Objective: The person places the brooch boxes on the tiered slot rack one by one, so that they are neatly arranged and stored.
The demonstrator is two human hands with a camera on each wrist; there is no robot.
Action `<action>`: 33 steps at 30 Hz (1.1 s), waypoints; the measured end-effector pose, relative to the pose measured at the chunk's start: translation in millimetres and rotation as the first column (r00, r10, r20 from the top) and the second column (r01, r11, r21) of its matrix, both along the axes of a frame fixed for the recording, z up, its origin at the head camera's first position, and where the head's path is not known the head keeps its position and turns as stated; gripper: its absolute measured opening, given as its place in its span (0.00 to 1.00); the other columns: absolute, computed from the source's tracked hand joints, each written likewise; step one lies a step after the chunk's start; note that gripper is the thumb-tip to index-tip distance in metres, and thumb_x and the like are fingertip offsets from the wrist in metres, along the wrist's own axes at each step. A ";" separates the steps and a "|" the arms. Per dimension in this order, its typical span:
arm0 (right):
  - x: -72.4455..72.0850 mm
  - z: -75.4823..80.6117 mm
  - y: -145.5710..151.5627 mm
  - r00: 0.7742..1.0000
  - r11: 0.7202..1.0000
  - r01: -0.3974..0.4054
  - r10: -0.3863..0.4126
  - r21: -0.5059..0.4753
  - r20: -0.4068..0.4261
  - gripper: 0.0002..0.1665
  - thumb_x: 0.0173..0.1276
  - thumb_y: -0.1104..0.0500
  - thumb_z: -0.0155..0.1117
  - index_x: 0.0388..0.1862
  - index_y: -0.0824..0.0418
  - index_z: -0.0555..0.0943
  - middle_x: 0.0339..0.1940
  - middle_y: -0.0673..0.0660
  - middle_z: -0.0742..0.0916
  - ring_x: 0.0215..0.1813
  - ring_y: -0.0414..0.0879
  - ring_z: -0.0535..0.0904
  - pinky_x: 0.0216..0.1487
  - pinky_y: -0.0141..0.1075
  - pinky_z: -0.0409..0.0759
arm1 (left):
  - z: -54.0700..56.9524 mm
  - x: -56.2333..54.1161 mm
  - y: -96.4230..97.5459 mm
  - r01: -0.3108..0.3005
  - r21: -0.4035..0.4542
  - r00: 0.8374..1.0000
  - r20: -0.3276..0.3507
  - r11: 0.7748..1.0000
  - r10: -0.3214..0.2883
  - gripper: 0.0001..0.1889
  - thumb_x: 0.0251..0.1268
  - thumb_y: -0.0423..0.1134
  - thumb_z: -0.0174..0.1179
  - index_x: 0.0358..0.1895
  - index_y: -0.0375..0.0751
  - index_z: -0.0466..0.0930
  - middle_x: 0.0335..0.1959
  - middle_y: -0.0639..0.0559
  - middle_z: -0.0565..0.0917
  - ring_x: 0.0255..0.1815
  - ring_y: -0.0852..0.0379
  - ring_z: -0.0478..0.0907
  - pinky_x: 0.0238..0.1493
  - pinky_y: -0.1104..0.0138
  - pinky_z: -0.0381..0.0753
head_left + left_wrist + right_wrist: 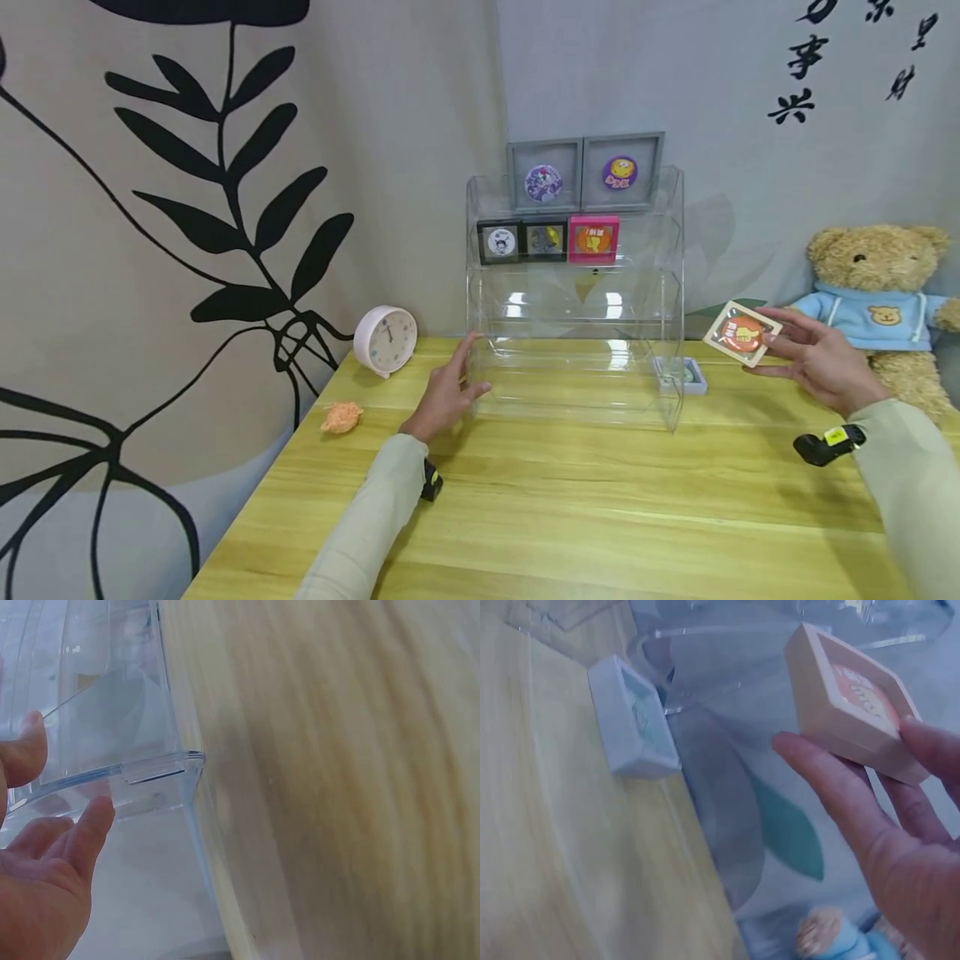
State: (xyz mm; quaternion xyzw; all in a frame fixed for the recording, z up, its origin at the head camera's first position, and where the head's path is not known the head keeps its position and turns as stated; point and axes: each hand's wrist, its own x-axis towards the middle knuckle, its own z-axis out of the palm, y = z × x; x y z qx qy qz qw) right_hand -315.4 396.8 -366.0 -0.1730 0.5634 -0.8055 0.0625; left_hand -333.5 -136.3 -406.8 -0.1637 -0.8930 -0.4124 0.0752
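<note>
A cream square display frame (720,333) with an orange thumbs-down badge inside is pinched between the thumb and fingers of my right hand (828,367). It is held in the air to the right of a clear tiered display stand (570,412). At the stand's left side, my left hand (438,402) holds the side panel, thumb on one face and fingers on the other, as the left wrist view shows. Two grey frames (582,175) stand on the top tier. Below them sit two black frames (522,242) and a pink frame (594,241) in a row.
A pale lilac frame (611,720) lies on the table by the stand's right side. A teddy bear (873,267) in a blue top sits at the right. On the left are a round pink-white clock (386,340) and a small orange object (342,417).
</note>
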 end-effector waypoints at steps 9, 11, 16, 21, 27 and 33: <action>9.5 35.1 -30.9 0.990 0.990 0.056 -0.038 0.127 -0.138 0.28 0.77 0.72 0.49 0.72 0.57 0.71 0.61 0.45 0.82 0.53 0.42 0.86 0.45 0.46 0.92 | -1.2 0.1 1.4 -0.009 0.006 1.000 0.015 1.000 0.009 0.45 0.66 0.37 0.66 0.75 0.80 0.50 0.76 0.34 0.65 0.72 0.34 0.70 0.69 0.40 0.73; 11.4 46.3 -40.5 0.984 0.968 0.126 -0.095 0.215 -0.149 0.28 0.76 0.69 0.53 0.73 0.57 0.71 0.61 0.43 0.80 0.52 0.39 0.86 0.44 0.44 0.92 | -0.5 0.5 1.5 -0.009 0.001 1.000 0.017 1.000 0.009 0.45 0.66 0.38 0.66 0.75 0.80 0.50 0.76 0.34 0.64 0.72 0.34 0.70 0.69 0.40 0.73; 11.0 72.4 -64.6 0.983 0.912 0.170 -0.132 0.373 -0.125 0.31 0.74 0.66 0.59 0.75 0.55 0.68 0.61 0.42 0.78 0.52 0.38 0.86 0.45 0.43 0.92 | 1.2 1.1 1.2 -0.014 0.000 1.000 0.010 1.000 0.014 0.46 0.66 0.38 0.66 0.75 0.82 0.49 0.76 0.33 0.63 0.72 0.33 0.70 0.68 0.40 0.74; 2.4 87.4 -87.3 0.993 0.899 0.119 -0.096 0.422 -0.075 0.35 0.72 0.70 0.61 0.74 0.52 0.68 0.56 0.39 0.84 0.52 0.41 0.87 0.48 0.44 0.91 | 0.3 0.0 1.1 -0.016 0.010 1.000 0.008 1.000 0.016 0.46 0.65 0.38 0.66 0.75 0.82 0.49 0.76 0.33 0.64 0.71 0.33 0.70 0.67 0.39 0.75; -10.2 92.3 -115.5 0.978 0.789 0.190 -0.100 0.584 -0.182 0.35 0.72 0.70 0.59 0.75 0.56 0.66 0.54 0.41 0.84 0.50 0.36 0.86 0.50 0.42 0.91 | -3.6 -1.7 1.4 0.007 0.002 1.000 0.008 1.000 -0.007 0.45 0.67 0.38 0.66 0.76 0.80 0.49 0.77 0.33 0.63 0.72 0.33 0.70 0.66 0.42 0.77; -23.8 95.3 -154.7 0.903 0.655 0.405 -0.179 0.638 -0.390 0.32 0.70 0.72 0.59 0.72 0.56 0.72 0.60 0.60 0.80 0.52 0.44 0.86 0.44 0.33 0.91 | -1.0 -1.1 0.4 -0.009 -0.001 1.000 0.017 1.000 0.009 0.46 0.66 0.39 0.66 0.75 0.83 0.48 0.77 0.33 0.62 0.72 0.33 0.70 0.66 0.42 0.77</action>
